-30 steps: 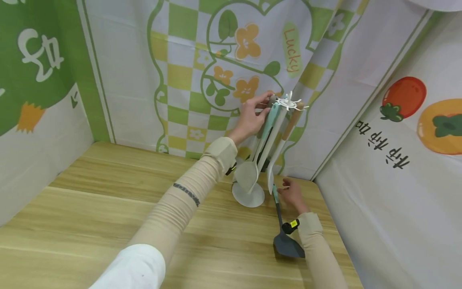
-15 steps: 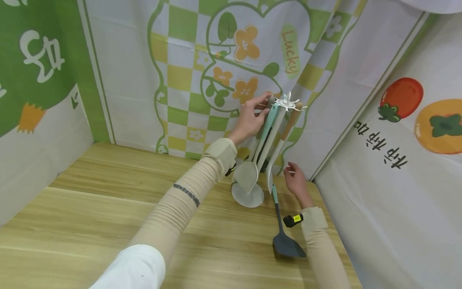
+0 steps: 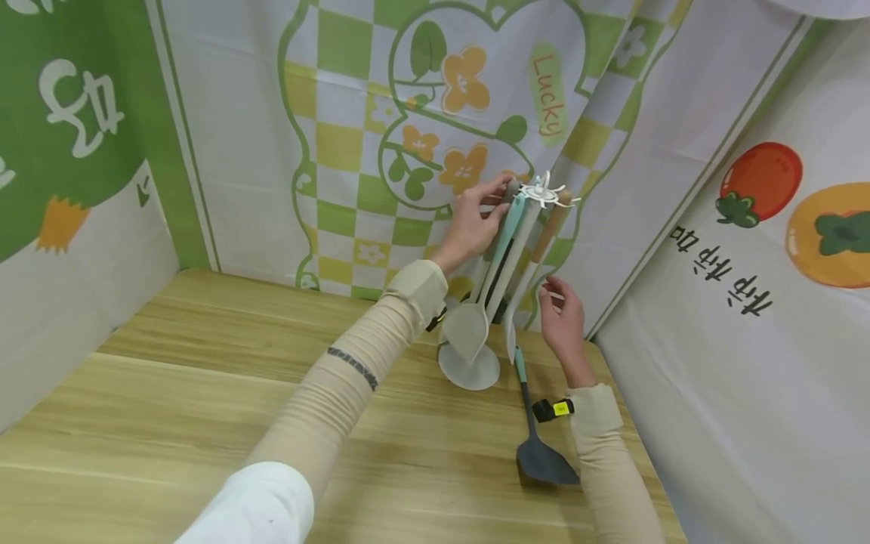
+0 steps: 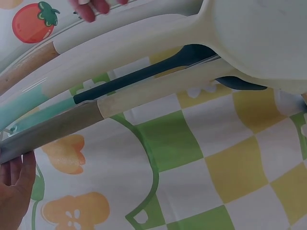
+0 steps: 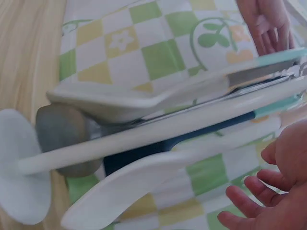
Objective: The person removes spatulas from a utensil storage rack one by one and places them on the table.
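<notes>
A white utensil rack stands near the back edge of the table, several kitchen utensils hanging from its hook ring. My left hand pinches the top of a grey-handled utensil at the rack's left; its head is hidden. In front hangs a cream utensil with a mint handle. A white spoon-like utensil with a wooden handle hangs on the right. Beside it, my right hand is raised, its fingers loosely bent and holding nothing. On the table lies a dark turner with a mint handle.
Behind the rack hangs a checked green and white cloth. A white cloth wall with printed fruit rises at the right, near my right arm. The wooden table reaches out to the left.
My right hand has risen from beside the turner's handle to beside the hanging utensils. My left hand stays at the rack's top. The turner still lies on the table.
</notes>
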A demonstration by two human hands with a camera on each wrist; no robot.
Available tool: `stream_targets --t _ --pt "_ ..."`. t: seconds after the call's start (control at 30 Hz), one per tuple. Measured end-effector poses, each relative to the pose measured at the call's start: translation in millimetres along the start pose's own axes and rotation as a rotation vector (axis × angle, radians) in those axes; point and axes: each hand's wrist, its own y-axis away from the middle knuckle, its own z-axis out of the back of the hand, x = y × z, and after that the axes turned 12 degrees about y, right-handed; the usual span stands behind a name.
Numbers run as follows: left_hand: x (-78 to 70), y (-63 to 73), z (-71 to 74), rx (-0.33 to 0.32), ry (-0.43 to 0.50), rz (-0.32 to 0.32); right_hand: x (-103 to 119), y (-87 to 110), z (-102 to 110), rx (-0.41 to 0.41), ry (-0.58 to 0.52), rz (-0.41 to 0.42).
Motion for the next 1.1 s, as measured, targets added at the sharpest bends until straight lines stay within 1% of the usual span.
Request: stream_targets --t 0.23,0.47,0.7,0.77,0.97,1.1 --pt "-1.9 -1.0 0.4 -0.014 -0.008 0.006 20 -8.4 4 -0.017 -0.090 0.025" --pt "-1.7 -0.3 0.5 -0.006 -0.021 0.016 33 -17.9 3 -0.073 -0.157 0.030" --pt "-1.4 0.2 0.8 -0.013 -0.013 0.019 43 -27.6 1 -0.129 -0.184 0.069" --pt "-1.5 0.3 1.1 -0.013 -0.014 0.021 49 -29.3 3 -0.136 -0.182 0.076" --pt "-0.7 0.8 1.2 -0.007 -0.021 0.019 77 -26.5 16 -0.144 -0.175 0.124" --pt "-1.8 1.6 1.3 -0.005 -0.025 0.016 84 -29.7 20 -0.163 -0.191 0.169"
